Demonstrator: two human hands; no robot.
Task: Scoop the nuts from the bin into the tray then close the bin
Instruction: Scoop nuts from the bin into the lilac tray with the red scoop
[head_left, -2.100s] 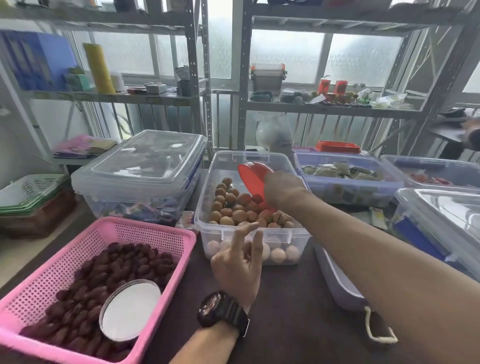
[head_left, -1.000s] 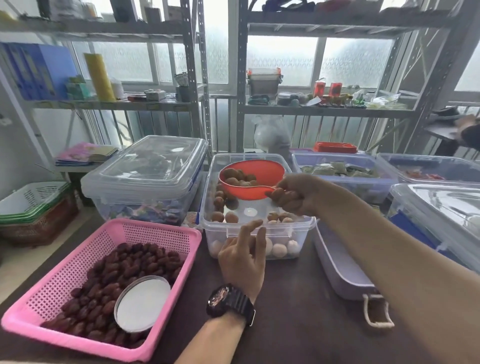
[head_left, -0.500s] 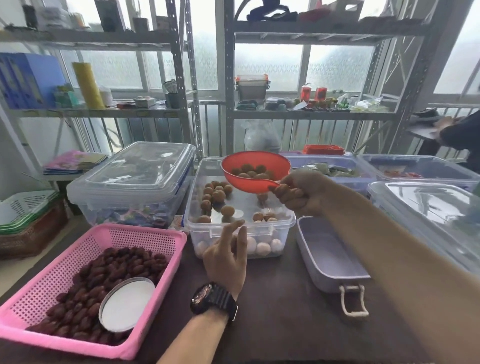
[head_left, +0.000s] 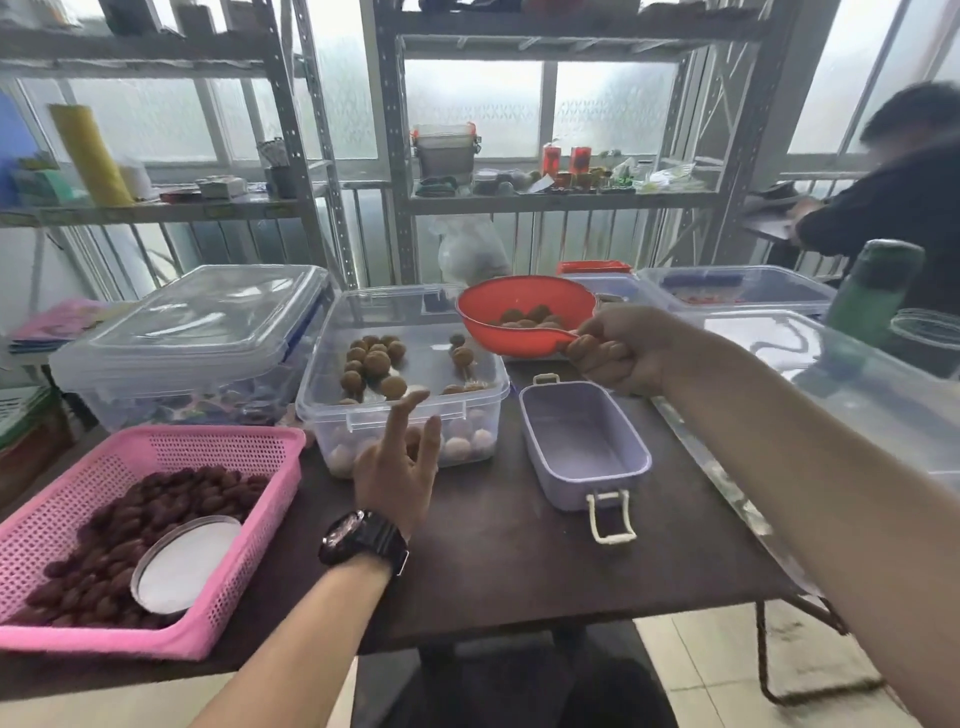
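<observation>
A clear plastic bin (head_left: 483, 395) stands open mid-table with several brown nuts (head_left: 375, 362) left inside. My right hand (head_left: 618, 348) grips the handle of a red scoop (head_left: 519, 314) holding several nuts; the scoop hangs above the bin's far right corner, just beyond the lilac tray (head_left: 582, 447). The tray stands empty to the right of the bin, with a cream handle at its near end. My left hand (head_left: 397, 467), with a black watch on the wrist, hovers in front of the bin with its fingers spread, holding nothing.
A pink basket (head_left: 249, 525) of dark dates with a round white lid in it sits at the near left. Lidded clear bins stand at the back left (head_left: 197, 332) and right (head_left: 857, 374). Another person (head_left: 893, 197) stands at far right. Metal shelves rise behind the table.
My right hand dug the scoop into the bin, lifted it full of nuts and carried it right toward the tray. My left hand stayed in front of the bin.
</observation>
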